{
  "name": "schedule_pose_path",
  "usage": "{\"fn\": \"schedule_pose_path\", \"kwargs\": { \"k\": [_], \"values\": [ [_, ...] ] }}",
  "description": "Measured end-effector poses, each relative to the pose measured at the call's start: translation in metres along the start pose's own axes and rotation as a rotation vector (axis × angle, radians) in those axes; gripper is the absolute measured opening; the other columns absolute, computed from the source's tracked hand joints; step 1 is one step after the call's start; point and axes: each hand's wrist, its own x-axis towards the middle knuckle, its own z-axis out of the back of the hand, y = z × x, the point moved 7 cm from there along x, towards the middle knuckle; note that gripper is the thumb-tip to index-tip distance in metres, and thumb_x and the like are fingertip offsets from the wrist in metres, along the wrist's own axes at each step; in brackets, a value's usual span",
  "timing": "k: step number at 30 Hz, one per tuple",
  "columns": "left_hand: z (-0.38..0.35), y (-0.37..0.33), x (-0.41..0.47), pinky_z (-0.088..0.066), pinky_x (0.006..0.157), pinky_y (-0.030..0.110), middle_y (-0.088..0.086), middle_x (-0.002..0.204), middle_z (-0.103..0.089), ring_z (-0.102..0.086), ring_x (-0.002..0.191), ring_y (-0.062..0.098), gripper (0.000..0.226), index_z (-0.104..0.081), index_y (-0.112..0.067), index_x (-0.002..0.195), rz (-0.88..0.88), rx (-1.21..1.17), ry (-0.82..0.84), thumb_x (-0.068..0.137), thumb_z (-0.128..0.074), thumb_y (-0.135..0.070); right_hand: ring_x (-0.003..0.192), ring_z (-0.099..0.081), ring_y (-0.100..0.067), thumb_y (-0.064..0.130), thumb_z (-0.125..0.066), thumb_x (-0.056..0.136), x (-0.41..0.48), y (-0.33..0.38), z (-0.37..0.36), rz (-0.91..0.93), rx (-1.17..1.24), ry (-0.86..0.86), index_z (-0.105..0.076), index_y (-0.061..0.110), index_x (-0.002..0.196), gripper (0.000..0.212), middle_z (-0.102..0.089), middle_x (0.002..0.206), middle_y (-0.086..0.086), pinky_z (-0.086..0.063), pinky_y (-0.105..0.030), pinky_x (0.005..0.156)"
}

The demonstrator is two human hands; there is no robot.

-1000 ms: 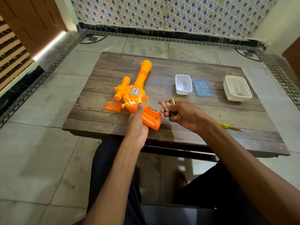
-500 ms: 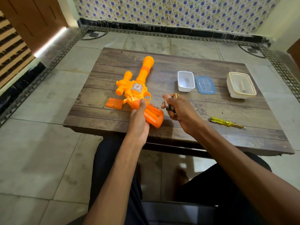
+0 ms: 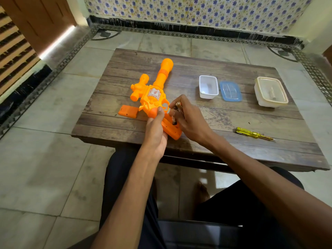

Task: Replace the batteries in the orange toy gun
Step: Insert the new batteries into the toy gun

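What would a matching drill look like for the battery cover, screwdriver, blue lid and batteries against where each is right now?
Things:
1. battery cover
2. screwdriver
3. blue lid
4. batteries

Places:
A. held in the right hand
B. on the table, left of the toy gun
C. between the open white tub and the lidded cream tub
D. on the table, right of the right hand

Pairs: 1-B, 2-D, 3-C, 4-A
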Motion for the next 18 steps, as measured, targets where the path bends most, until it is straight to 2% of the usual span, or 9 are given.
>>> {"fn": "schedule_pose_path", "kwargs": {
  "k": [2, 6, 8, 10, 12, 16, 18],
  "values": [
    [0.0, 0.0, 0.0, -0.053, 0.095, 0.041, 0.01, 0.132, -0.064, -0.063, 0.118, 0.023, 0.042, -0.049, -0.016, 0.142, 0.008, -0.014, -0.005, 0.103, -0.048, -0.032, 0.068, -0.058, -0.005, 0.009, -0.055, 0.097, 0.0, 0.003, 0.0, 0.012, -0.025, -0.003, -0.051, 0.01, 0.109, 0.012, -0.055, 0.082, 0.018, -0.053, -0.031, 0.063],
    [0.001, 0.0, 0.002, -0.045, 0.107, 0.052, 0.013, 0.132, -0.064, -0.062, 0.12, 0.027, 0.042, -0.05, -0.014, 0.141, 0.011, -0.037, -0.027, 0.103, -0.049, -0.031, 0.08, -0.06, -0.017, 0.012, -0.063, 0.092, 0.0, 0.009, -0.001, 0.054, -0.222, 0.025, -0.054, 0.012, 0.107, 0.016, -0.06, 0.095, 0.005, -0.051, -0.038, 0.068],
    [0.002, 0.0, 0.002, -0.045, 0.107, 0.052, 0.015, 0.131, -0.064, -0.062, 0.12, 0.028, 0.041, -0.052, -0.013, 0.139, 0.011, -0.049, -0.034, 0.102, -0.05, -0.031, 0.079, -0.061, -0.022, 0.013, -0.064, 0.091, -0.002, 0.012, -0.004, 0.132, -0.322, 0.029, -0.053, 0.011, 0.103, 0.016, -0.06, 0.099, -0.001, -0.05, -0.041, 0.064],
    [0.002, 0.0, 0.001, -0.045, 0.107, 0.052, 0.015, 0.13, -0.064, -0.062, 0.12, 0.028, 0.041, -0.052, -0.011, 0.138, 0.023, -0.056, -0.037, 0.102, -0.051, -0.032, 0.071, -0.059, -0.028, 0.016, -0.063, 0.091, -0.003, 0.012, -0.007, 0.209, -0.424, 0.029, -0.052, 0.009, 0.101, 0.017, -0.056, 0.103, -0.005, -0.048, -0.042, 0.054],
    [0.001, -0.001, 0.0, -0.048, 0.105, 0.049, 0.016, 0.132, -0.063, -0.062, 0.119, 0.028, 0.041, -0.052, -0.009, 0.138, 0.014, -0.046, -0.028, 0.103, -0.049, -0.03, 0.066, -0.057, -0.031, 0.02, -0.062, 0.092, -0.002, 0.009, -0.01, 0.229, -0.473, 0.042, -0.05, 0.008, 0.102, 0.019, -0.051, 0.106, -0.007, -0.047, -0.043, 0.05],
    [-0.001, -0.004, -0.003, -0.057, 0.082, 0.034, 0.018, 0.131, -0.063, -0.067, 0.102, 0.021, 0.041, -0.051, -0.006, 0.139, -0.003, -0.056, -0.023, 0.104, -0.046, -0.027, 0.068, -0.059, -0.032, 0.022, -0.059, 0.093, -0.001, 0.007, -0.012, 0.222, -0.453, 0.063, -0.05, 0.009, 0.103, 0.019, -0.048, 0.107, -0.007, -0.05, -0.046, 0.052],
    [-0.001, -0.003, -0.004, -0.057, 0.084, 0.036, 0.017, 0.13, -0.063, -0.067, 0.105, 0.023, 0.041, -0.051, -0.007, 0.139, 0.006, -0.078, -0.022, 0.104, -0.047, -0.028, 0.071, -0.06, -0.031, 0.02, -0.059, 0.094, -0.001, 0.006, -0.012, 0.217, -0.411, 0.067, -0.052, 0.008, 0.104, 0.018, -0.05, 0.108, -0.008, -0.051, -0.047, 0.055]
  ]
}}
